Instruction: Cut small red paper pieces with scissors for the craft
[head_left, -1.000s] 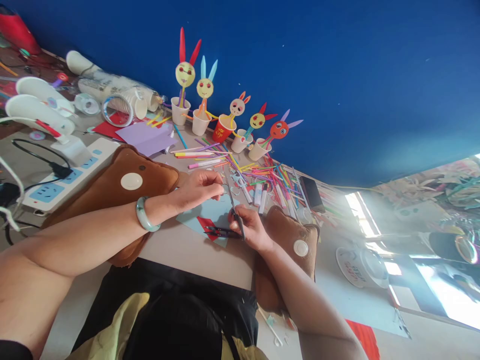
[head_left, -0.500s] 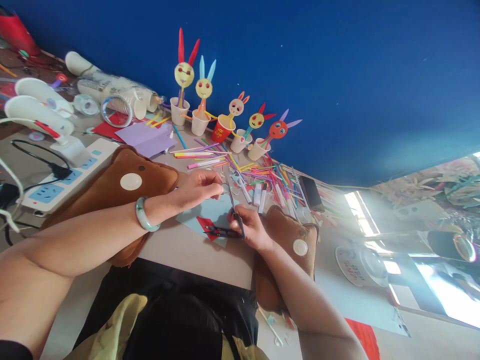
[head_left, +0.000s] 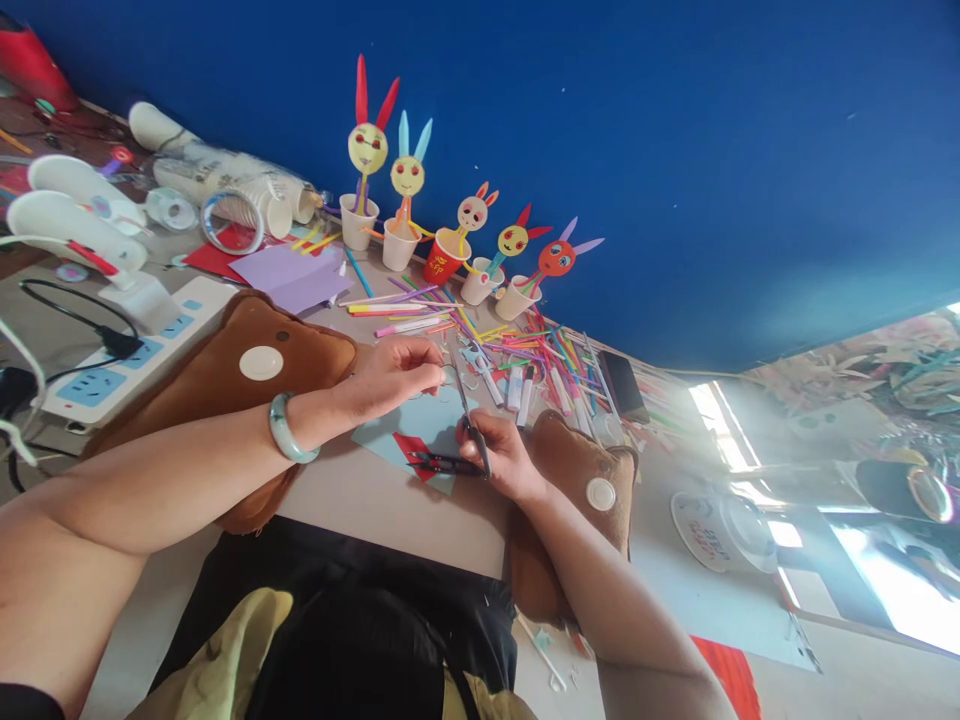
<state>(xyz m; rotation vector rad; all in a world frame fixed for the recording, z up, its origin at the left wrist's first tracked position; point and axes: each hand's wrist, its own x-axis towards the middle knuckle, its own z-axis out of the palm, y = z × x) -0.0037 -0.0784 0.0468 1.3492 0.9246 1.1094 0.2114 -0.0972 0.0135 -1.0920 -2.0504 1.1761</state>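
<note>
My right hand (head_left: 504, 455) grips a pair of scissors (head_left: 463, 390) by the dark handles, blades pointing up and away from me. Just left of the blades, the fingers of my left hand (head_left: 405, 372) are pinched together; what they hold, if anything, is too small to make out. Below my hands, a light blue sheet of paper (head_left: 379, 442) lies on the table with a red paper piece (head_left: 409, 446) on top. Black thread snips (head_left: 442, 464) lie across the red piece, partly behind my right hand.
Brown cushions (head_left: 300, 350) sit under both arms. Several paper cups with rabbit-faced figures (head_left: 401, 245) line the blue wall. Coloured sticks (head_left: 525, 345) and markers (head_left: 514, 388) are scattered before them. A power strip (head_left: 139, 350) lies left, a phone (head_left: 624, 385) right.
My left hand has shifted very slightly up and left. The scissors and my right hand look the same.
</note>
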